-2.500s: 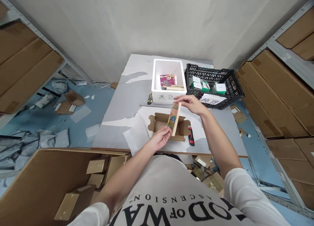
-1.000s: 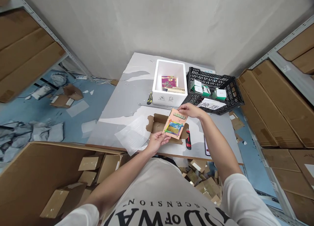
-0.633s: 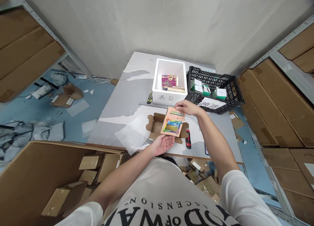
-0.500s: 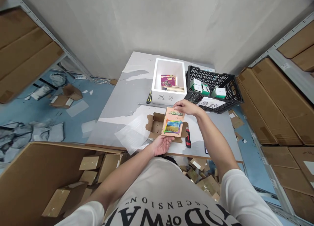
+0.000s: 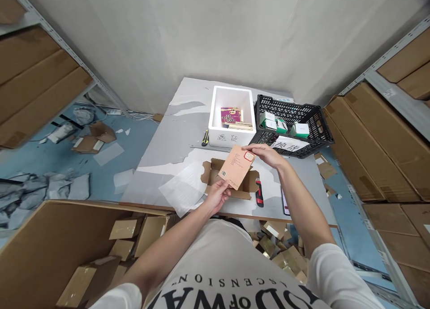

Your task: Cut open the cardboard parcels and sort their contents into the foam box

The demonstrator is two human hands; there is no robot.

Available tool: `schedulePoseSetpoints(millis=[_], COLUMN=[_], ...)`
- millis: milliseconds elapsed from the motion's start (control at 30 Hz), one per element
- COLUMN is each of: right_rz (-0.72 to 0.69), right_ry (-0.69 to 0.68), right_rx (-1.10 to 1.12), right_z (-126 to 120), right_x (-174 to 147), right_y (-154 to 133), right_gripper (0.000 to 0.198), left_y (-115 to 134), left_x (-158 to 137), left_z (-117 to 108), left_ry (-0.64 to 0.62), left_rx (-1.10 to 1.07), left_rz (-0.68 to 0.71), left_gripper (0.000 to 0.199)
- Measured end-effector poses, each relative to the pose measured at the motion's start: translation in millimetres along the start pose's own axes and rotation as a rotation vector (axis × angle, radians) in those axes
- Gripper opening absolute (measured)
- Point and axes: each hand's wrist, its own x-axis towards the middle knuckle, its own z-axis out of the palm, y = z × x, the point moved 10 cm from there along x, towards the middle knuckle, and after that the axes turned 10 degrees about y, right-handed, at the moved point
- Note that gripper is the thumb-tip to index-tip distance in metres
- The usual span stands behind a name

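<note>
A peach-coloured book [image 5: 237, 168] is tilted above the opened cardboard box [image 5: 210, 177], its back cover with a barcode and a red-framed mark facing me. My left hand [image 5: 219, 195] pinches the book's lower left edge between thumb and fingers. At the upper right corner, my right hand [image 5: 265, 154] holds it with the fingers stretched along the top edge. Part of the box's inside is hidden behind the book. Beside the box lie a red and black utility knife [image 5: 259, 192] and a sheet of white wrapping foam [image 5: 181, 188].
Behind the box stand a white foam box [image 5: 231, 138] with books in it and a black crate [image 5: 292, 103] with green-and-white cartons. A yellow knife [image 5: 205, 138] and a phone [image 5: 285, 201] lie on the table [image 5: 154, 152]. A large carton [image 5: 67, 219] of smaller boxes is at left.
The book has been turned over, from its picture-covered front to its plain back. My left hand has gone from supporting its bottom edge to pinching the lower left side.
</note>
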Motion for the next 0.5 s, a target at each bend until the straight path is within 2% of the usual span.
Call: schedulePoseSetpoints(millis=[67, 167, 300, 500], right_rz=[0.043, 0.04, 0.029, 0.052], right_ry=[0.052, 0.147, 0.166, 0.196], right_rx=[0.046, 0.037, 0.029, -0.01], right_z=[-8.0, -18.3, -21.2, -24.5], right_x=[-4.8, -11.1, -17.4, -18.3], right_y=[10.8, 20.3, 30.0, 42.8], right_gripper=[0.039, 0.042, 0.034, 0.03], left_y=[10.5, 17.8, 24.6, 21.9], left_x=[-0.5, -1.3, 0.9, 2.7], left_z=[-0.1, -0.7, -10.9, -19.4], left_ry=[0.021, 0.027, 0.063, 0.105], left_rx=[0.155, 0.304, 0.336, 0.358], left_rz=[0.156, 0.27, 0.317, 0.3], left_gripper=[0.03, 0.035, 0.038, 0.036])
